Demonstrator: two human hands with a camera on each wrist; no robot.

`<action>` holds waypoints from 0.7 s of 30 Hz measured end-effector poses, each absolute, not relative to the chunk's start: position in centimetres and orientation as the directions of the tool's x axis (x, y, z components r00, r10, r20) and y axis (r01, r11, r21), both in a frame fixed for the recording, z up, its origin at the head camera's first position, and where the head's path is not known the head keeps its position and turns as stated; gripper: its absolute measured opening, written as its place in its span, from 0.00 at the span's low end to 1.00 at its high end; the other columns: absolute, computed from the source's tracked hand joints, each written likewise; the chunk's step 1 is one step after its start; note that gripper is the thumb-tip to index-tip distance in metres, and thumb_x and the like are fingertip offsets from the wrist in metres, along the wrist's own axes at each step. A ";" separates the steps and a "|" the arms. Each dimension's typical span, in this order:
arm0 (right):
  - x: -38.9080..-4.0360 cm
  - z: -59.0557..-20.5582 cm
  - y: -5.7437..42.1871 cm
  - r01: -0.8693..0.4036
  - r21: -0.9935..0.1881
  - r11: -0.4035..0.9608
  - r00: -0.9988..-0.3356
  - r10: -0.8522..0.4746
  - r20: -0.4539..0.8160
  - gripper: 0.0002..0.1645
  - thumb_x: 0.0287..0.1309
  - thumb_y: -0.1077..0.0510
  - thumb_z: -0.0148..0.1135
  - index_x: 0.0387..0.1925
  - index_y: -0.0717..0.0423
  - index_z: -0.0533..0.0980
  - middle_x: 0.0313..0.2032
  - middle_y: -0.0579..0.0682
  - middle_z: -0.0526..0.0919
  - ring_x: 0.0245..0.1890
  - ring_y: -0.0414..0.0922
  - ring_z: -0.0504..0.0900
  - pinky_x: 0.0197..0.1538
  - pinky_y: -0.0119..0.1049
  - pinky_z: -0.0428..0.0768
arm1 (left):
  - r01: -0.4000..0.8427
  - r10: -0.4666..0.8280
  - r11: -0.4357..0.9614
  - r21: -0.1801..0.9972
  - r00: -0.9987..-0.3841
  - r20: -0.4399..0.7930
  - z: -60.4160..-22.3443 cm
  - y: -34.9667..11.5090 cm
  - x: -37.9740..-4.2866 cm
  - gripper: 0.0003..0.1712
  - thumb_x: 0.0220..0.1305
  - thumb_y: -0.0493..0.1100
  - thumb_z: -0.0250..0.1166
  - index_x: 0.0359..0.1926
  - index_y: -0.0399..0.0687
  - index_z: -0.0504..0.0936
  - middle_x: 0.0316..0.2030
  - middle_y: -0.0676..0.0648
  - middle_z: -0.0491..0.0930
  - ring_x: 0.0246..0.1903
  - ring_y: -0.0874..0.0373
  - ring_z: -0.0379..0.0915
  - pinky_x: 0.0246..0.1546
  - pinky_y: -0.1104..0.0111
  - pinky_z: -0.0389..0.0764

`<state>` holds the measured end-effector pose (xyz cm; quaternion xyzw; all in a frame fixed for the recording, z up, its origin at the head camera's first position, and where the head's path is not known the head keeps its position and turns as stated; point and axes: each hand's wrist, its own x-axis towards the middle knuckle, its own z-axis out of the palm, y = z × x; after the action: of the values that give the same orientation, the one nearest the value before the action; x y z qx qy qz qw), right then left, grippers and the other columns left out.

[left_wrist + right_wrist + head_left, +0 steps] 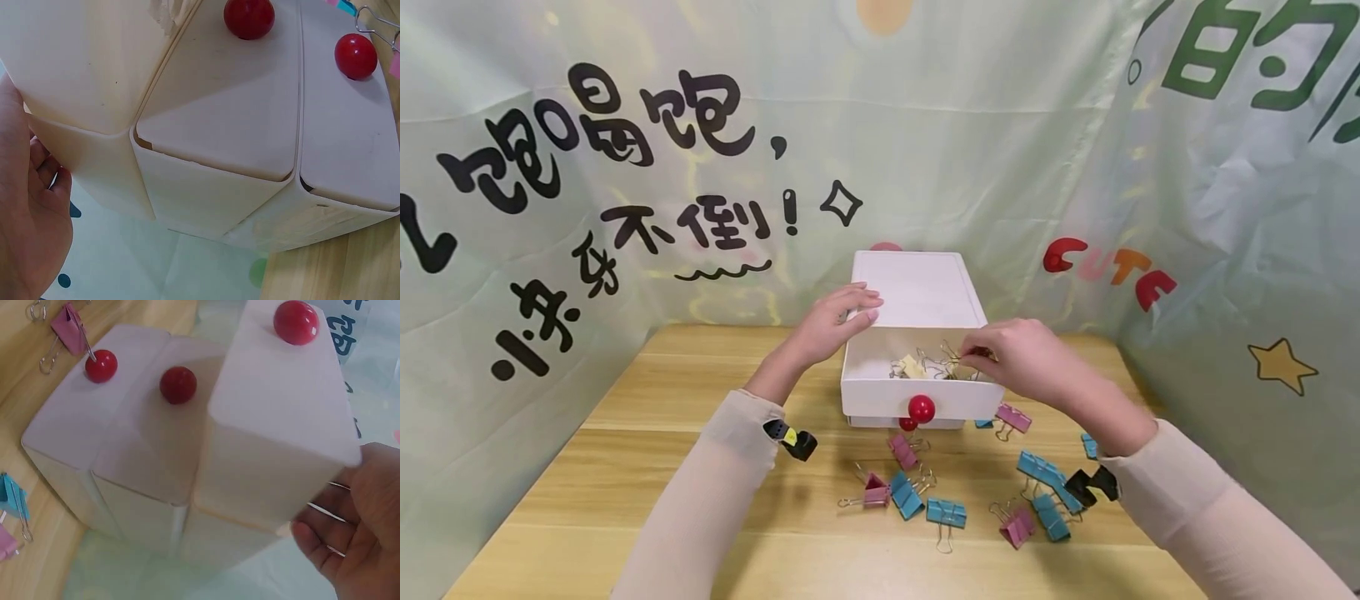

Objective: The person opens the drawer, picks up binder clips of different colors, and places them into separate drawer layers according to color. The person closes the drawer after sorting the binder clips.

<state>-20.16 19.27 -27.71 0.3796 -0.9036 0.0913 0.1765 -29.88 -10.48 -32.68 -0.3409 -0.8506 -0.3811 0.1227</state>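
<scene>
A white drawer box (917,287) stands at the back of the table, its top drawer (880,398) pulled out by a red knob (921,408). Inside lie binder clips with wire handles, among them a pale yellow binder clip (912,367). My left hand (831,323) rests on the box's upper left edge, fingers over the top. Over the drawer's right wall reaches my right hand (1026,354), thumb and fingers close together beside wire handles (950,354). Whether they pinch a clip is hidden. In the right wrist view, the right hand's fingers (322,525) show beside the drawer's side.
Pink and blue binder clips lie scattered before the box, such as a blue binder clip (946,512) and a pink binder clip (1017,527). Two lower drawers, one with a red knob (356,56), sit closed. A printed cloth (985,167) hangs behind the wooden table (662,392).
</scene>
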 end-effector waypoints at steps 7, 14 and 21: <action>-20.8 -27.4 18.2 -0.739 -0.053 0.671 -0.648 -0.689 0.324 0.05 0.53 0.61 0.73 0.32 0.49 0.84 0.28 0.38 0.82 0.25 0.34 0.76 0.31 0.33 0.78 | 0.672 0.489 0.487 0.557 -0.739 0.463 -32.6 -10.6 -29.9 0.23 0.72 0.54 0.55 0.59 0.48 0.80 0.63 0.50 0.73 0.70 0.56 0.55 0.70 0.53 0.54; -21.0 -26.8 17.5 -0.704 -0.080 0.706 -0.702 -0.675 0.226 0.06 0.53 0.63 0.72 0.32 0.51 0.82 0.28 0.41 0.79 0.24 0.38 0.74 0.28 0.33 0.76 | 0.675 0.486 0.488 0.554 -0.737 0.469 -32.7 -10.6 -29.9 0.23 0.72 0.54 0.55 0.59 0.48 0.80 0.63 0.50 0.74 0.70 0.56 0.56 0.70 0.53 0.54; -20.5 -25.7 18.4 -0.704 -0.058 0.708 -0.705 -0.687 0.175 0.14 0.51 0.59 0.75 0.41 0.53 0.83 0.38 0.45 0.85 0.36 0.43 0.82 0.40 0.42 0.83 | 0.673 0.491 0.487 0.557 -0.738 0.462 -32.6 -10.6 -29.9 0.23 0.72 0.55 0.55 0.59 0.49 0.80 0.63 0.50 0.73 0.70 0.57 0.55 0.70 0.53 0.53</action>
<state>-20.49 18.38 -25.69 0.3776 -0.9213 0.0604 0.0702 -29.88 -10.56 -32.63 -0.3409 -0.8537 -0.3747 0.1208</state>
